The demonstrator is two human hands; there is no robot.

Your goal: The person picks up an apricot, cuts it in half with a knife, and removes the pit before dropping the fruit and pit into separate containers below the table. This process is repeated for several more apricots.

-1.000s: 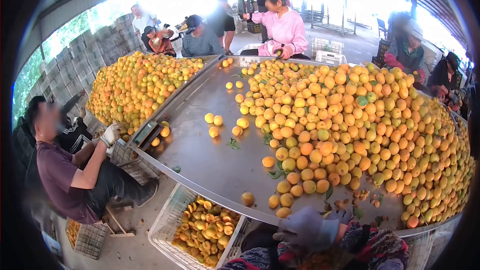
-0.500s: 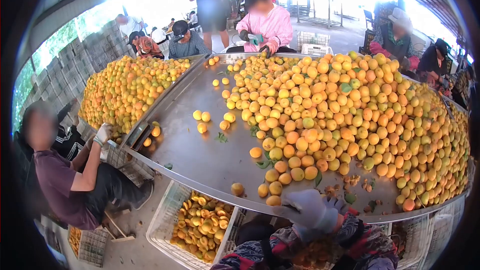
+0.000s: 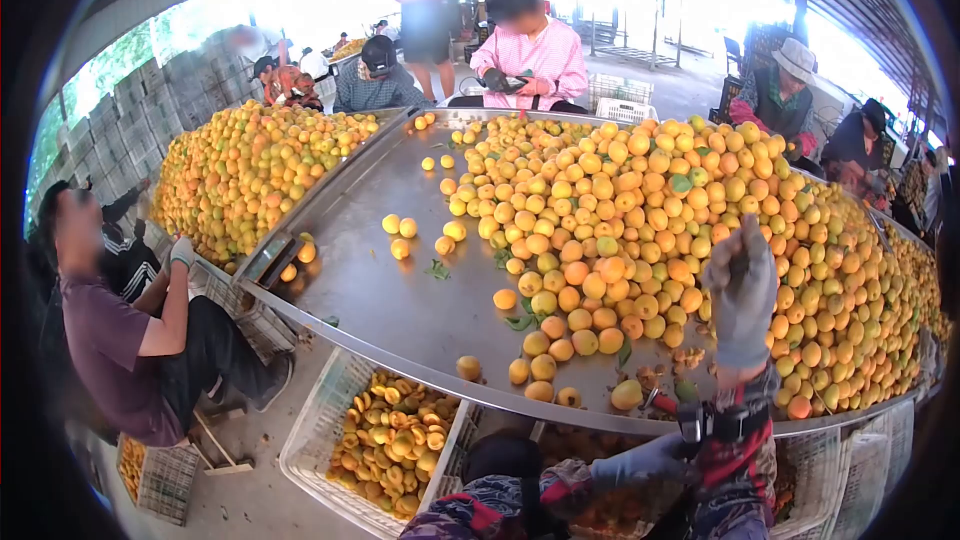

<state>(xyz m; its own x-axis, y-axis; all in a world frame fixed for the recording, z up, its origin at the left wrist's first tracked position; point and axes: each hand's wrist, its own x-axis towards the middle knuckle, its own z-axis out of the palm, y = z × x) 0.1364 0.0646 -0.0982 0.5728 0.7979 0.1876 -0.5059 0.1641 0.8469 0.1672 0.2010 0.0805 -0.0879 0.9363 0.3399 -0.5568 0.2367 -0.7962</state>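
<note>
My right hand, in a grey glove, is raised in front of the apricot pile, fingers pointing up and nothing visible in it. A black strapped device sits around my right wrist. Low down, my left hand, also gloved, reaches toward my right forearm, which hides its fingers. On the metal table, close to my right wrist, a red-handled tool lies beside a single apricot and some dark scraps.
A white crate of halved apricots stands below the table's raised edge. To the left, a seated person works at another apricot heap. A person in a pink shirt sits across; others sit at the right.
My hands were together at the table's near edge. Now they are apart: the right has risen over the pile, the left has dropped lower. The red-handled tool has come into sight.
</note>
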